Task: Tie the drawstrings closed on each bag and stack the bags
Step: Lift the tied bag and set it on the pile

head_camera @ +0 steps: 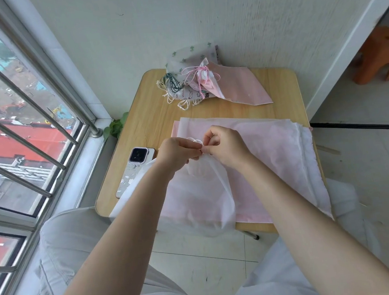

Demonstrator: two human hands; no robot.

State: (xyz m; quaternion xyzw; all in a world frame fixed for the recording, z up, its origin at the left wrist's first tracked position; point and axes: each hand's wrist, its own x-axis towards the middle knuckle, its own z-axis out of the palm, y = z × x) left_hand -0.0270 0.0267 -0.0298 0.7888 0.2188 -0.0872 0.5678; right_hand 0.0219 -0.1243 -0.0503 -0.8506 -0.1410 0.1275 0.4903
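Both hands meet over middle of wooden bench (220, 109). Left hand (176, 150) and right hand (227, 143) pinch white drawstring (194, 140) at gathered mouth of translucent white bag (209, 194), fingertips nearly touching. Bag hangs below hands, draping over bench's near edge, on top of flat pink-white bags (274, 149). Tied bags pile (190, 79) at far edge, well apart. Phone (130, 172) just left of left hand.
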